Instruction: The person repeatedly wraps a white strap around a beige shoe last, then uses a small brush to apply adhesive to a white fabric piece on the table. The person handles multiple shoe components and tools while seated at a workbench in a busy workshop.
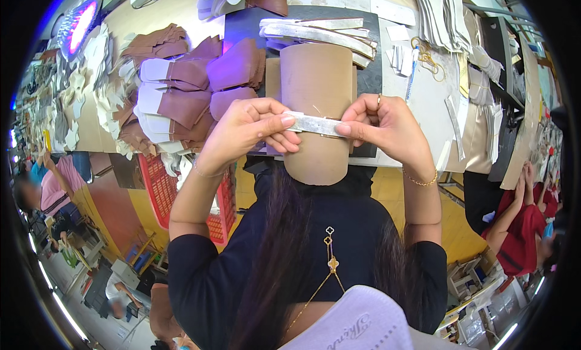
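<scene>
Between my two hands a narrow whitish-grey strip (316,125) is stretched crosswise, with a brown edge showing along it. My left hand (259,127) pinches its left end between thumb and fingers. The right end is gripped the same way by my right hand (382,125). Just beneath the strip lies a curved tan block (316,77), its near end reaching past the table edge toward my body. Whether the strip touches the block I cannot tell. Beyond the block, a pile of similar pale strips (321,30) rests on a dark board (242,24).
Stacks of brown and white cut pieces (181,89) crowd the table's left side. To the right lie yellow-handled scissors (427,53) and hanging bundles of grey pieces (439,17). A red plastic crate (158,186) stands below the left edge. Other people work at both sides.
</scene>
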### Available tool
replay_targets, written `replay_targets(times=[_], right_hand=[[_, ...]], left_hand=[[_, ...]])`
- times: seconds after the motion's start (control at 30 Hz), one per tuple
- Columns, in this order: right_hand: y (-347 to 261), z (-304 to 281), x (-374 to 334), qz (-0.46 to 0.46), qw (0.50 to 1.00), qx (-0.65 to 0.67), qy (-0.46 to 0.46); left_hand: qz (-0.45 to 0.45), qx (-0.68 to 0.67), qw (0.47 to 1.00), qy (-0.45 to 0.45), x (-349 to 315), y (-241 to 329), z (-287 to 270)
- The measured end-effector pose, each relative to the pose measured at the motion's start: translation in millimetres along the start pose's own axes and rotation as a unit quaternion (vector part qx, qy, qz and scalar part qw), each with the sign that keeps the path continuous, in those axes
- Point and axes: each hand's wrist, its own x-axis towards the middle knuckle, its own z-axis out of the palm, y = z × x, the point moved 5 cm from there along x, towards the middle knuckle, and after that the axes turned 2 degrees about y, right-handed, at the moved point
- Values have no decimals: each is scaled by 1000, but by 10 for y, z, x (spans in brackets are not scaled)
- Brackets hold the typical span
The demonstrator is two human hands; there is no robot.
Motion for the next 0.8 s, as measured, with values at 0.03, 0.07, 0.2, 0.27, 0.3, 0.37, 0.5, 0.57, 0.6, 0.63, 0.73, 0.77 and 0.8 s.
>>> replay_targets(times=[0.03, 0.07, 0.2, 0.27, 0.3, 0.37, 0.5, 0.57, 0.6, 0.63, 0.73, 0.77, 0.8], right_hand=[[21, -3, 9, 3, 1000, 4, 1], [33, 3, 19, -2, 1000, 7, 2], [76, 6, 20, 13, 1000, 18, -16], [107, 11, 25, 19, 999, 28, -11], [112, 19, 31, 4, 999, 32, -9], [154, 4, 61, -5, 1000, -10, 5], [302, -45, 83, 15, 996, -81, 26], [363, -84, 26, 18, 1000, -3, 3], [388, -102, -6, 17, 999, 37, -12], [418, -148, -45, 18, 998, 52, -7], [524, -284, -150, 34, 996, 88, -4], [565, -285, -153, 31, 994, 107, -6], [611, -291, -160, 35, 993, 113, -1]], left_hand=[[-7, 12, 1000, 5, 3, -14, -11], [-2, 4, 1000, 3, 6, -18, -9], [-5, 3, 1000, 15, 22, -51, -25], [-5, 3, 1000, 16, 30, -61, -33], [-6, 6, 1000, 19, 31, -69, -39], [-3, 12, 1000, 21, 38, -82, -49], [5, 14, 1000, 18, 23, -125, -104], [21, -4, 1000, -1, -7, -142, -147], [33, -4, 999, 3, -28, -144, -195], [24, 4, 1000, 14, -43, -172, -247], [44, -12, 999, 1, -84, -237, -319], [24, -3, 1000, 19, -92, -290, -347], [19, -5, 999, 25, -95, -325, -354]])
